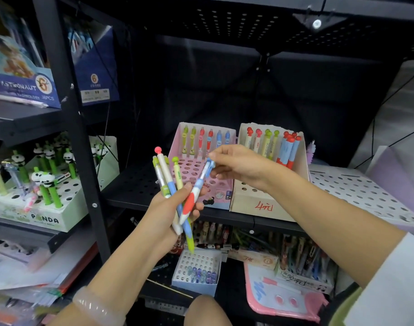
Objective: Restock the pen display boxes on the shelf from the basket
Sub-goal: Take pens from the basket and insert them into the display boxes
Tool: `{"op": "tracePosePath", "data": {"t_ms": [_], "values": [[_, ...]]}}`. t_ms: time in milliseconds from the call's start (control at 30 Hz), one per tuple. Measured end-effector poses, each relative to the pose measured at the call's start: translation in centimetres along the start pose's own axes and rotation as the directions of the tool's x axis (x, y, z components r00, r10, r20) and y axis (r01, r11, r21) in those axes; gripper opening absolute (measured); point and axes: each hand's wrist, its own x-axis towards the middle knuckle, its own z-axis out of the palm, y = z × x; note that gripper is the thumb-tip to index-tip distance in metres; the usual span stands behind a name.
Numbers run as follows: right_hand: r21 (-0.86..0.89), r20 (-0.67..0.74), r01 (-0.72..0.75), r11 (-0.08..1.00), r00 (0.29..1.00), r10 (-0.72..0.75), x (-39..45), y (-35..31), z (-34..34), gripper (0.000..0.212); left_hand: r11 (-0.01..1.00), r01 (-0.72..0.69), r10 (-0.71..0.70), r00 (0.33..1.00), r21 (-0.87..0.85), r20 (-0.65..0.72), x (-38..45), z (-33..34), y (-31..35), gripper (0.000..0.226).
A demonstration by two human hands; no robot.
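Nearest the lens, a pale bangle [96, 307] circled the left wrist, and above it the left hand [170, 208] curled its fingers and thumb round a bunch of pens [168, 182], held upright in front of the shelf. The right hand [239, 167] pinched the top of one red, white and blue pen [197, 190] between thumb and fingertips, its lower end still lying among the bunch.

By the look of it, one pen was being drawn from the bunch for slotting. Just behind the hands stood the pink display box [199, 165], with a single back row of pens and many bare holes in front; the next move would call for freeing that pen, turning it tip down and seating it in an open hole without knocking its neighbours. Beside it, to the right, a beige display box [267, 201] bore red handwriting on its front, seemingly "4" and a character. No basket could be made out.

Further left, a white box [44, 218] of panda-topped pens read "PANDA", and a blue carton [24, 87] above read "ASTRONAUT" and "36PCS".
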Motion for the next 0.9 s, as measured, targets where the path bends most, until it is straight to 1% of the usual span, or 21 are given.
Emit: {"op": "tracePosePath", "data": {"t_ms": [33,100,133,200,267,333,367,400,433,467,500,533,567,600,667,767,900], "values": [[-0.016,-0.058,0.017,1.0,0.998,-0.018,0.1,0.0,-0.1,0.013,1.0,-0.006,0.006,1.0,0.022,0.01,-0.1,0.1,-0.1,0.029],[0.006,-0.103,0.048,0.999,0.994,-0.047,0.3,0.0,0.0,0.015,0.999,-0.024,0.023,1.0,0.049,0.019,0.0,0.4,-0.3,0.032],[0.044,-0.095,0.059,0.997,0.994,-0.054,0.4,0.1,0.0,0.016,0.998,-0.033,0.033,0.999,0.048,0.015,0.1,0.5,-0.3,0.033],[0.124,-0.033,0.068,0.99,0.997,-0.064,0.2,0.2,-0.2,0.017,0.998,-0.047,0.047,0.999,0.033,0.003,0.3,0.6,-0.2,0.032],[0.139,0.014,0.083,0.987,0.996,-0.086,0.1,0.4,-0.5,0.013,0.998,-0.051,0.051,0.999,0.031,0.001,0.3,0.6,-0.1,0.027],[0.114,-0.03,0.123,0.986,0.992,-0.121,0.3,0.4,-0.6,0.011,0.997,-0.046,0.047,0.999,0.054,-0.012,0.4,0.5,-0.2,0.021],[0.098,-0.096,0.153,0.983,0.985,-0.144,0.5,0.1,-0.7,0.011,0.997,-0.042,0.044,0.999,0.067,-0.029,0.5,0.4,-0.3,0.016],[0.06,-0.195,0.188,0.98,0.965,-0.174,0.9,-0.3,-0.9,0.013,0.996,-0.038,0.042,0.998,0.079,-0.051,0.5,0.3,-0.4,0.012],[-0.023,-0.314,0.222,0.975,0.924,-0.217,1.4,-0.9,-1.4,0.014,0.995,-0.036,0.042,0.997,0.091,-0.07,0.6,0.1,-0.5,0.009],[-0.151,-0.428,0.239,0.959,0.859,-0.281,1.9,-1.4,-2.0,0.014,0.994,-0.033,0.042,0.996,0.101,-0.085,0.7,0.0,-0.6,0.007],[-0.294,-0.51,0.232,0.927,0.782,-0.358,2.4,-2.0,-2.7,0.011,0.994,-0.03,0.04,0.995,0.108,-0.094,0.8,-0.1,-0.7,0.006],[-0.418,-0.554,0.208,0.884,0.713,-0.43,2.9,-2.5,-3.2,0.008,0.993,-0.027,0.039,0.994,0.114,-0.1,0.8,-0.2,-0.8,0.007],[-0.515,-0.567,0.173,0.84,0.667,-0.485,3.3,-2.8,-3.5,0.009,0.993,-0.025,0.037,0.994,0.12,-0.102,0.9,-0.2,-0.9,0.008],[-0.589,-0.557,0.131,0.797,0.648,-0.519,3.6,-2.9,-3.5,0.012,0.992,-0.023,0.036,0.994,0.123,-0.103,1.0,-0.2,-0.9,0.008],[-0.688,-0.515,0.039,0.724,0.678,-0.525,4.3,-2.4,-3.2,0.017,0.992,-0.021,0.033,0.995,0.125,-0.098,1.0,-0.1,-1.0,0.006],[-0.745,-0.479,-0.053,0.665,0.737,-0.478,4.9,-1.5,-2.5,0.019,0.991,-0.022,0.033,0.996,0.134,-0.082,1.1,0.0,-1.1,0.006],[-0.755,-0.51,-0.119,0.645,0.725,-0.463,5.3,-1.7,-2.9,0.024,0.988,-0.029,0.04,0.997,0.151,-0.07,0.9,-0.5,-1.1,0.007]]}}
